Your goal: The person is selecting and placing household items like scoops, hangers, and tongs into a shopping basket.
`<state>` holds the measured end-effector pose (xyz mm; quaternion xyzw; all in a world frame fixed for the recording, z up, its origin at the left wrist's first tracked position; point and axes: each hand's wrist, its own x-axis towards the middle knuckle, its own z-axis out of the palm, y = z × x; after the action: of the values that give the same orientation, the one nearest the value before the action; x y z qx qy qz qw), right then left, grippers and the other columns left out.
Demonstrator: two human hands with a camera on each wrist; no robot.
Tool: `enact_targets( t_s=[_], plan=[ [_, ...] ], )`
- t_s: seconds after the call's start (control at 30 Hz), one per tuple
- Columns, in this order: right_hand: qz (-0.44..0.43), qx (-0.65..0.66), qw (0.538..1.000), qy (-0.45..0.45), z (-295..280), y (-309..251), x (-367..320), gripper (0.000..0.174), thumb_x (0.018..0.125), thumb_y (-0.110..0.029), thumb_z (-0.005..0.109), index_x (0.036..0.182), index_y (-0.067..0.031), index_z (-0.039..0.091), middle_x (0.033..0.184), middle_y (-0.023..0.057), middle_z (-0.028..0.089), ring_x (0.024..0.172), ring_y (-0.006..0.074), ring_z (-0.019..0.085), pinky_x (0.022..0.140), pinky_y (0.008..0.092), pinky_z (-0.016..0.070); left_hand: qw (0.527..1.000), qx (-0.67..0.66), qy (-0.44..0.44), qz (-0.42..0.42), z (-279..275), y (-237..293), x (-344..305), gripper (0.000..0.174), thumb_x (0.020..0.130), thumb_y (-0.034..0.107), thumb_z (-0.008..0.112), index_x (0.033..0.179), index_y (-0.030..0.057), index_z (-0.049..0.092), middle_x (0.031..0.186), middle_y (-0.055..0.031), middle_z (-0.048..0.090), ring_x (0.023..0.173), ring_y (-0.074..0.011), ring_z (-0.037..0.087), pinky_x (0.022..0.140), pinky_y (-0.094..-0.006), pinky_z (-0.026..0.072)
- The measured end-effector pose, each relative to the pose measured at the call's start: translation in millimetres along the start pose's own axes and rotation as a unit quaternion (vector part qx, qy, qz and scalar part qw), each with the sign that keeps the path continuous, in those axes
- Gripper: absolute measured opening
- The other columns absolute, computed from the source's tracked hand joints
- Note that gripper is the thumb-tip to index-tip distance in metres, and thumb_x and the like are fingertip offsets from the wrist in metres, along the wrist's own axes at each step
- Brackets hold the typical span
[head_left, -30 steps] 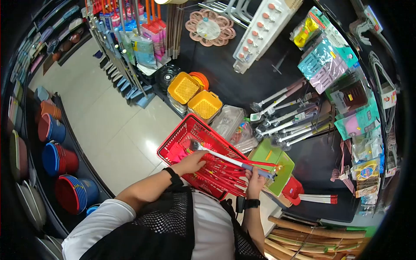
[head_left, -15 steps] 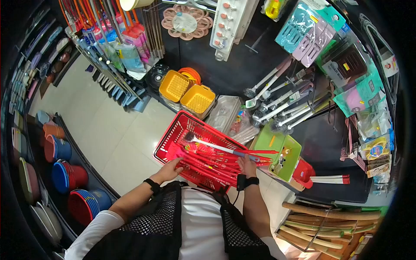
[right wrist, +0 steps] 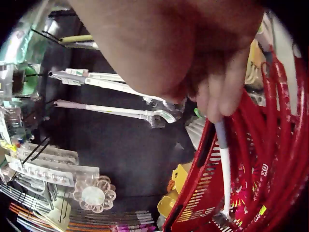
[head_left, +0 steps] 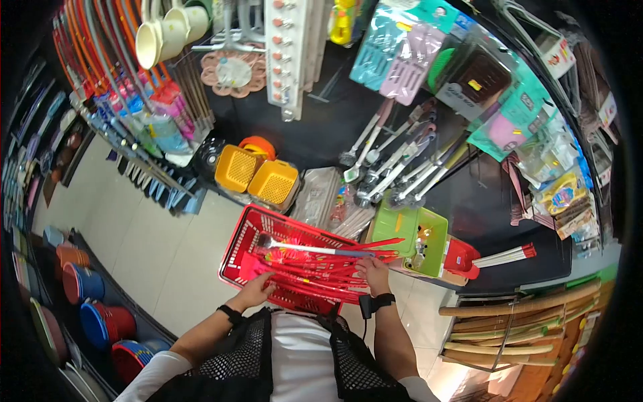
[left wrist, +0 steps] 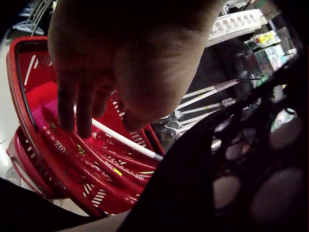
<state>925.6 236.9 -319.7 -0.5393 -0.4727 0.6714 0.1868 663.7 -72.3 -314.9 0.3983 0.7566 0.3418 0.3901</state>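
Note:
A toilet brush (head_left: pixel 291 247) with a white shaft, grey grip and dark bristle head lies along the red shopping basket (head_left: pixel 231 231). Under it is a bundle of long red handles (head_left: pixel 311 278) in printed wrapping, with bright pink parts (left wrist: pixel 46 104) at one end. My right hand (head_left: pixel 374 273) is at the basket's right end, its fingers curled at the brush's grey grip (right wrist: pixel 220 133); part of that grip is hidden by the fingers. Over the near rim, my left hand (head_left: pixel 253 291) holds nothing, fingers loosely extended above the red handles.
Beyond the basket are yellow plastic baskets (head_left: pixel 274 181), a green bin (head_left: pixel 434 249) and a red container (head_left: pixel 461 258). More brushes (head_left: pixel 395 161) hang on the dark display. Stacked buckets (head_left: pixel 107 320) line the left shelf; wooden handles (head_left: pixel 522 328) stand in a rack at right.
My left hand has left the brush's head end and drawn back to the near rim. The brush has settled lower over the red handles, my right hand staying by its grip. The head view has shifted.

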Motion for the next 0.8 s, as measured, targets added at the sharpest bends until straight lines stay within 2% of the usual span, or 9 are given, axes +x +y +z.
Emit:
enact_targets(
  t_s=[0.2,0.27,0.3,0.37,0.43,0.53,0.57,0.67,0.8],
  plan=[
    [-0.116,0.001,0.993,-0.032,13,-98,13,0.031,0.104,-0.023,0.057,0.123,-0.0002,0.063,0.104,0.0097,0.072,0.088,0.0159,0.071,0.07,0.0254,0.0564,0.999,-0.014,-0.041,-0.01,8,4,7,0.055,0.097,0.025,0.064,0.144,0.004,0.046,0.12,-0.0234,0.066,0.11,-0.0328,0.066,0.094,-0.0414,0.0526],
    [-0.229,-0.089,0.968,-0.043,22,-135,32,0.031,0.103,-0.024,0.06,0.123,-0.0006,0.065,0.102,0.0077,0.072,0.087,0.0124,0.068,0.068,0.025,0.0554,0.998,-0.043,-0.036,0.012,11,2,11,0.054,0.097,0.025,0.064,0.145,0.0062,0.046,0.117,-0.0218,0.068,0.108,-0.0307,0.067,0.092,-0.0408,0.053],
    [-0.278,-0.085,0.956,-0.027,28,-152,47,0.03,0.102,-0.02,0.061,0.122,0.0014,0.066,0.098,0.0078,0.073,0.086,0.0115,0.067,0.07,0.0261,0.0548,0.995,0.012,-0.09,-0.051,-4,37,10,0.054,0.1,0.025,0.063,0.147,0.0043,0.044,0.133,-0.0197,0.061,0.117,-0.0282,0.064,0.098,-0.0387,0.0511],
    [-0.311,-0.088,0.946,0.004,47,-197,66,0.033,0.099,-0.019,0.064,0.122,0.0037,0.065,0.097,0.0099,0.074,0.088,0.0116,0.068,0.076,0.0284,0.0541,0.995,-0.019,-0.088,-0.053,-2,34,14,0.056,0.101,0.027,0.062,0.148,0.0048,0.042,0.132,-0.0176,0.062,0.114,-0.0239,0.065,0.095,-0.0373,0.0524],
    [-0.37,-0.122,0.92,0.039,63,-238,89,0.042,0.095,-0.024,0.066,0.128,0.0025,0.062,0.098,0.0176,0.075,0.089,0.0227,0.072,0.079,0.0336,0.0541,0.997,-0.051,-0.058,-0.022,-2,47,16,0.058,0.101,0.03,0.063,0.149,0.0051,0.042,0.13,-0.0158,0.063,0.108,-0.0215,0.067,0.092,-0.0364,0.0542],
    [-0.379,-0.137,0.911,0.09,85,-289,128,0.053,0.091,-0.029,0.068,0.133,0.002,0.057,0.104,0.0244,0.072,0.094,0.0372,0.071,0.084,0.0408,0.054,0.994,-0.035,-0.055,-0.09,-5,72,17,0.055,0.101,0.025,0.062,0.148,0.0042,0.043,0.128,-0.0206,0.064,0.101,-0.0246,0.07,0.087,-0.0371,0.0557],
    [-0.434,-0.166,0.876,0.128,93,-299,141,0.057,0.09,-0.031,0.068,0.135,0.0018,0.054,0.114,0.0261,0.068,0.101,0.0412,0.068,0.088,0.0439,0.0529,0.995,-0.021,-0.048,-0.09,-3,66,18,0.059,0.1,0.027,0.064,0.15,0.0045,0.042,0.129,-0.0153,0.064,0.103,-0.0206,0.069,0.089,-0.0348,0.0553],
    [-0.474,-0.15,0.859,0.123,107,-320,188,0.056,0.09,-0.028,0.068,0.135,0.0014,0.053,0.12,0.0268,0.065,0.106,0.0447,0.064,0.091,0.0469,0.0509,0.995,-0.029,-0.037,-0.09,2,76,15,0.057,0.101,0.026,0.063,0.149,0.0043,0.042,0.13,-0.0159,0.064,0.108,-0.0219,0.067,0.092,-0.0354,0.054],
    [-0.459,-0.12,0.866,0.16,121,-336,211,0.039,0.089,-0.025,0.068,0.119,-0.0023,0.059,0.093,0.0203,0.069,0.092,0.044,0.067,0.081,0.0489,0.0517,0.999,-0.017,-0.001,-0.039,7,84,5,0.055,0.101,0.028,0.063,0.146,0.0026,0.044,0.133,-0.0175,0.063,0.114,-0.0252,0.065,0.096,-0.0389,0.0528]
  ],
)
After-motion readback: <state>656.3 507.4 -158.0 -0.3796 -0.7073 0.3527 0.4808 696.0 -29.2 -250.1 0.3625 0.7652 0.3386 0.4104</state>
